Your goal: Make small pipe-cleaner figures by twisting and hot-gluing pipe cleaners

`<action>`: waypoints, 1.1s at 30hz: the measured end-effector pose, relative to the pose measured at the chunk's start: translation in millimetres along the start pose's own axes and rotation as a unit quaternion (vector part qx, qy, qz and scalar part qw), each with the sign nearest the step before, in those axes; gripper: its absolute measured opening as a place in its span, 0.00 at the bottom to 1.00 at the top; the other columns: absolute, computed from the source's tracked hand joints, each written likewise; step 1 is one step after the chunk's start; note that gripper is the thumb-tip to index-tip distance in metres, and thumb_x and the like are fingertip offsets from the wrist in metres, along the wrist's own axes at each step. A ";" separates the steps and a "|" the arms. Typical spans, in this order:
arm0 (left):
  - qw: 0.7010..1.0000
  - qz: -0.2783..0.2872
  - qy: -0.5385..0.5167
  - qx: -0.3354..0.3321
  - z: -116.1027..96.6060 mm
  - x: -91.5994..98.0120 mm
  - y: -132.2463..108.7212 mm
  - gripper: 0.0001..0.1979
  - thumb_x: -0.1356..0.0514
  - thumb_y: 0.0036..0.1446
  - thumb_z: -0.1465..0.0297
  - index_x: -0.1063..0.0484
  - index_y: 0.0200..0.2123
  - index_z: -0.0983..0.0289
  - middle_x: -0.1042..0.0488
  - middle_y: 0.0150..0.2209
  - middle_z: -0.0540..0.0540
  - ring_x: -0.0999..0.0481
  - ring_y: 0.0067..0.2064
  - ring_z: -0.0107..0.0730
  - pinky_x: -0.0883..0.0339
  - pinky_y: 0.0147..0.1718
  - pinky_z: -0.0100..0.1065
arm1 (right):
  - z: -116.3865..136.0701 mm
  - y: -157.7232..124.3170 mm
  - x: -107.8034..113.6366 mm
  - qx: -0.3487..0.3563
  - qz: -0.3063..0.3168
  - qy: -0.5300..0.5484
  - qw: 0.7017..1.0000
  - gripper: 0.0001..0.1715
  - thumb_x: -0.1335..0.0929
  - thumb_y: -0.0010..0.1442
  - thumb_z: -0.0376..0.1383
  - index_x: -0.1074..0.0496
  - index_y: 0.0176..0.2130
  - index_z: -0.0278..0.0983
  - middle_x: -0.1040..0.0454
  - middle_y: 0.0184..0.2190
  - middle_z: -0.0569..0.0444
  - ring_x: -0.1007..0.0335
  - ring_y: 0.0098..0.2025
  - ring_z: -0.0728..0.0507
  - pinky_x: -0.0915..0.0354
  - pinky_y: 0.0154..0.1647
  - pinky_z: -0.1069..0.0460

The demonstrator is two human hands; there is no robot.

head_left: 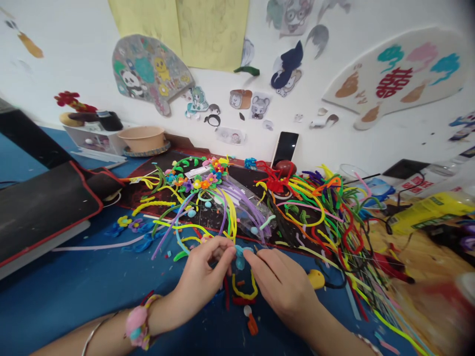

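Between my two hands is a small piece of light-blue pipe cleaner (240, 258), bent into a looped shape. Its left end is pinched by the thumb and fingers of my left hand (211, 264). My right hand (284, 282) grips the other end with closed fingers. Just beneath it, a yellow pipe cleaner (245, 295) curves in a U on the blue tabletop. A little orange piece (252, 324) lies nearer to me, and a yellow-handled tool (316, 279) is beside my right hand, partly hidden by it.
Pipe-cleaner flowers (206, 182) and purple stems (245, 205) lie ahead. A tangle of coloured pipe cleaners (334, 212) spreads to the right. A phone (285, 148) leans on the wall. A beige bowl (141, 138) stands at the back left, and a yellow packet (432, 211) lies far right.
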State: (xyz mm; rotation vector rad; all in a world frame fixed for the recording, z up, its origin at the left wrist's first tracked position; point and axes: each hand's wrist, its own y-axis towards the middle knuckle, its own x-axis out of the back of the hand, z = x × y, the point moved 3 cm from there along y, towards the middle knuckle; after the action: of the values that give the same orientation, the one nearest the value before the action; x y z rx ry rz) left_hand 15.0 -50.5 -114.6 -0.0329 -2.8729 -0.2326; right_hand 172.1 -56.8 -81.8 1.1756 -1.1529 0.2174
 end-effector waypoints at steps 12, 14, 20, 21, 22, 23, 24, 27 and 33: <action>0.999 -0.037 0.019 -0.035 -6.0 1.9 -1.9 0.05 0.45 0.59 0.69 0.30 0.33 0.63 0.30 0.22 0.48 0.29 0.23 0.25 0.35 0.25 0.26 | -6.2 1.3 -8.7 -0.279 -0.035 0.316 0.906 0.07 0.35 0.60 0.32 0.27 0.36 0.38 0.23 0.31 0.53 0.26 0.33 0.46 0.29 0.34 0.53; 0.997 -0.041 0.033 -0.052 -8.6 2.4 -2.8 0.05 0.45 0.59 0.70 0.31 0.33 0.63 0.30 0.22 0.48 0.29 0.23 0.25 0.35 0.25 0.26 | -6.7 0.5 -11.6 -0.357 -0.017 0.375 0.855 0.04 0.33 0.58 0.35 0.28 0.33 0.38 0.23 0.28 0.55 0.25 0.29 0.46 0.29 0.30 0.54; 0.988 -0.057 0.079 -0.116 -14.3 5.2 -7.6 0.04 0.45 0.59 0.74 0.31 0.32 0.63 0.29 0.24 0.50 0.29 0.24 0.26 0.35 0.26 0.27 | -2.7 -1.8 -24.2 -0.507 0.015 0.582 0.635 0.18 0.29 0.52 0.45 0.40 0.30 0.39 0.27 0.19 0.61 0.33 0.16 0.51 0.37 0.18 0.57; 0.987 -0.058 0.083 -0.127 -15.2 5.5 -8.2 0.05 0.45 0.58 0.74 0.31 0.31 0.63 0.29 0.24 0.50 0.29 0.25 0.26 0.35 0.26 0.27 | -1.7 -1.9 -26.0 -0.511 0.021 0.605 0.611 0.19 0.29 0.52 0.46 0.40 0.31 0.38 0.27 0.19 0.61 0.34 0.16 0.52 0.37 0.18 0.57; 0.985 -0.060 0.085 -0.137 -16.1 5.8 -8.8 0.05 0.45 0.58 0.75 0.31 0.31 0.63 0.28 0.25 0.50 0.29 0.25 0.27 0.35 0.27 0.27 | -0.7 -2.2 -27.5 -0.514 0.030 0.621 0.591 0.19 0.29 0.52 0.47 0.39 0.33 0.38 0.28 0.19 0.61 0.34 0.15 0.52 0.38 0.17 0.58; 0.983 -0.064 0.087 -0.149 -17.2 6.2 -9.4 0.05 0.45 0.58 0.76 0.31 0.31 0.63 0.28 0.26 0.51 0.28 0.26 0.27 0.35 0.27 0.27 | 0.2 -2.4 -28.6 -0.514 0.038 0.634 0.577 0.20 0.29 0.52 0.47 0.38 0.34 0.37 0.28 0.19 0.61 0.34 0.15 0.52 0.39 0.17 0.58; 0.980 -0.071 0.090 -0.161 -18.4 6.5 -10.1 0.05 0.45 0.57 0.77 0.31 0.31 0.63 0.27 0.27 0.51 0.28 0.27 0.27 0.34 0.29 0.27 | 1.2 -2.6 -29.3 -0.513 0.045 0.643 0.566 0.20 0.30 0.53 0.47 0.37 0.35 0.36 0.28 0.19 0.61 0.34 0.15 0.53 0.39 0.17 0.58; 0.969 -0.091 0.103 -0.203 -21.9 7.4 -12.6 0.07 0.44 0.55 0.79 0.31 0.33 0.62 0.26 0.29 0.51 0.27 0.30 0.27 0.34 0.32 0.28 | 5.1 -2.2 -29.2 -0.505 0.063 0.665 0.547 0.19 0.30 0.54 0.47 0.33 0.35 0.34 0.28 0.20 0.60 0.34 0.15 0.53 0.38 0.17 0.59; 0.953 -0.081 0.119 -0.265 -25.1 8.2 -16.3 0.11 0.42 0.53 0.82 0.31 0.36 0.61 0.25 0.29 0.50 0.26 0.31 0.27 0.33 0.34 0.27 | 14.4 -2.1 -27.8 -0.495 0.068 0.698 0.513 0.17 0.31 0.55 0.46 0.31 0.32 0.34 0.29 0.21 0.60 0.41 0.13 0.57 0.39 0.16 0.59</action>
State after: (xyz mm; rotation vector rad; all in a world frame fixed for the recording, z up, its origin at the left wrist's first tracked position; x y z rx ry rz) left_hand 12.8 -70.7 -91.1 0.1223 -2.4915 -0.9631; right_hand 152.3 -58.0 -106.1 -0.3402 0.2525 0.4197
